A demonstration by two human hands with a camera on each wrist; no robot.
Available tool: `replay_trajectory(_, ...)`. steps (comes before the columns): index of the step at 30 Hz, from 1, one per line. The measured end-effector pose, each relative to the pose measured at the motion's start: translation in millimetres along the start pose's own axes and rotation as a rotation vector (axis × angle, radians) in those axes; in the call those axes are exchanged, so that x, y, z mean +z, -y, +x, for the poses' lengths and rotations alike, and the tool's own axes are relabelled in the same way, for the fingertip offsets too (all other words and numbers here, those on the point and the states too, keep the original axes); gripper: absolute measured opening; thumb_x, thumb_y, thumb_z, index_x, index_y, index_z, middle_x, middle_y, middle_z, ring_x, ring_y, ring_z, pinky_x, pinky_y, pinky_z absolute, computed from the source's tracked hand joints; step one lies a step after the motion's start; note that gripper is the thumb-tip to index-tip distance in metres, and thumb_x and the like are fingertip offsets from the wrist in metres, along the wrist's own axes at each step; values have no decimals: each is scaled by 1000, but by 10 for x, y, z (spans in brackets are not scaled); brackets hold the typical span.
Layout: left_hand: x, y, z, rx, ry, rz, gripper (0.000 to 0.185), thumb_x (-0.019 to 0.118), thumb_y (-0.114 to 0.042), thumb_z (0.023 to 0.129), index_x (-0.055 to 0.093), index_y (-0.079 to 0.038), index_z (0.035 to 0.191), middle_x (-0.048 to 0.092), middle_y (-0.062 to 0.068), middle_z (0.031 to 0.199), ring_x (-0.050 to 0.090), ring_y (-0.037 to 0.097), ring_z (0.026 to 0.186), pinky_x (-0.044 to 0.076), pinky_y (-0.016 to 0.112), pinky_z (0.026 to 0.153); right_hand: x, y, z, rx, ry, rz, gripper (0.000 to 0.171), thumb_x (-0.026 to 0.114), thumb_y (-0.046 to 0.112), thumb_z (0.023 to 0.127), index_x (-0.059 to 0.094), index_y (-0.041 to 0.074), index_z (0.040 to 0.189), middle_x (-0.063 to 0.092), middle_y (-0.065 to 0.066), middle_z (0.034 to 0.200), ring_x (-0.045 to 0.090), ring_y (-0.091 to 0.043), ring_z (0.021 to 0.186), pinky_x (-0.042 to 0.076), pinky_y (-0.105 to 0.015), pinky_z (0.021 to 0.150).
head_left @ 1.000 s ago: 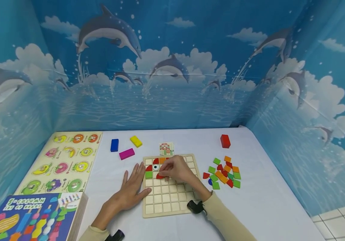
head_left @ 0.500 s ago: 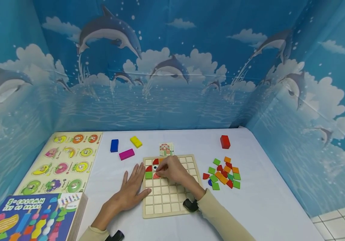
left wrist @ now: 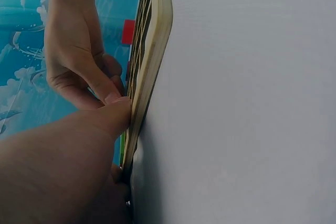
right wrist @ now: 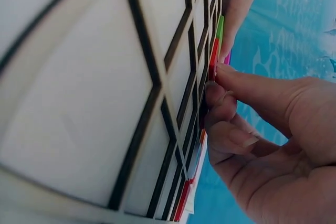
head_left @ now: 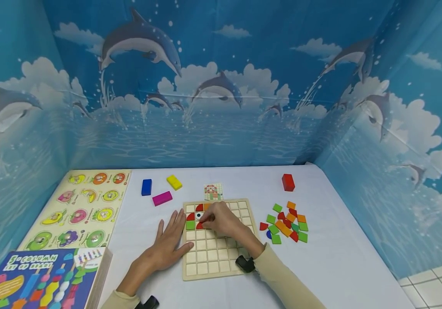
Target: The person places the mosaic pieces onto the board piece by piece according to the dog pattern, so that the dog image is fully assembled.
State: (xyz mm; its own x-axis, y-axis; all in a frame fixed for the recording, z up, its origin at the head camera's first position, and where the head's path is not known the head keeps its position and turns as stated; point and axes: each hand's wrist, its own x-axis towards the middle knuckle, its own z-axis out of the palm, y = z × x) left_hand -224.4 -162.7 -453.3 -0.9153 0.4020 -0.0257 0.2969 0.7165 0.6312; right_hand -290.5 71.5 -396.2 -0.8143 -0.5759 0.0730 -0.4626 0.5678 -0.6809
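A wooden grid board [head_left: 202,256] lies on the table. My right hand [head_left: 221,221] is over its upper part, thumb and fingertips pinching a red quarter-circle tile [head_left: 199,226] in the second column. That tile's red edge [right wrist: 213,59] shows against the thumb in the right wrist view. Next to it are a green square tile [head_left: 190,225] and a white tile with a black dot [head_left: 199,215]. Red tiles [head_left: 199,207] and an orange tile [head_left: 207,207] sit higher up, partly covered by the hand. My left hand [head_left: 168,244] rests with straight fingers along the board's left edge, its thumb touching the rim.
Loose red, green and orange tiles [head_left: 284,228] lie to the right. A small pattern card [head_left: 213,191] is behind the board. Blue [head_left: 146,187], magenta [head_left: 162,198], yellow [head_left: 174,182] and red [head_left: 288,182] blocks stand farther back. A fruit board [head_left: 60,214] and boxed set [head_left: 47,274] occupy the left.
My right hand has shifted slightly left with the red tile, which now lies lower against the cell beside the green tile. The left hand has stayed put.
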Motion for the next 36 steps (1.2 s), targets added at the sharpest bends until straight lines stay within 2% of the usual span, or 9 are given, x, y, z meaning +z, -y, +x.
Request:
replay_trajectory(4,-5,1,-4,6,-3,-2,95,62,-50,107,8,-8,174,2,6,182,-6,30,168,-10,64,130,-69,-35,-41,-28,-29,35,11,80,-1,95,86,3,102,81,-8,99,66,-8,78,55,-23,66)
replay_trajectory(9,-10,-15,0,3,1,-17,96,61,-53,107,9,-7,174,2,9,182,-7,31,168,-11,63,130,-310,-138,-183,-66,-71,102,11,79,-1,96,85,0,106,80,-8,97,66,-7,77,57,-24,69)
replay_trajectory(12,-5,-22,10,-8,4,-8,96,63,-51,106,9,-8,174,2,8,182,-7,30,168,-11,63,130,-489,-257,-294,-86,-91,103,13,80,1,96,83,-1,109,79,-7,96,67,-10,79,59,-27,71)
replay_trajectory(16,-11,-44,12,-24,14,4,96,64,-49,106,9,-9,174,1,6,182,-7,30,168,-10,63,130,-697,-493,-460,-67,-130,88,16,81,5,96,83,0,111,79,-3,95,68,-13,82,60,-28,73)
replay_trajectory(22,-137,-206,-35,-51,42,-9,94,65,-42,107,10,-4,173,3,13,182,-6,36,168,-10,65,130,-923,-801,-711,54,-184,64,17,85,8,94,83,4,110,77,0,99,66,-18,85,59,-25,74)
replay_trajectory(27,-160,-214,-42,-61,51,-9,94,65,-42,107,10,-5,173,2,12,182,-7,35,168,-11,64,130,-1051,-1008,-857,141,-199,21,21,87,8,91,83,6,112,76,-2,100,63,-20,87,57,-24,75)
replay_trajectory(30,-159,-205,-39,-68,59,-7,94,64,-43,107,9,-7,173,1,10,182,-8,33,168,-12,63,130,-1124,-1095,-919,213,-200,-3,24,88,6,90,83,5,113,74,-3,97,60,-21,85,54,-23,70)
replay_trajectory(36,-97,-161,-34,-24,19,-40,94,66,-42,106,13,-4,173,6,15,182,-5,36,168,-12,65,129,-1228,-1181,-1020,374,-183,-19,29,89,6,89,82,5,117,68,-6,94,56,-23,84,49,-24,62)
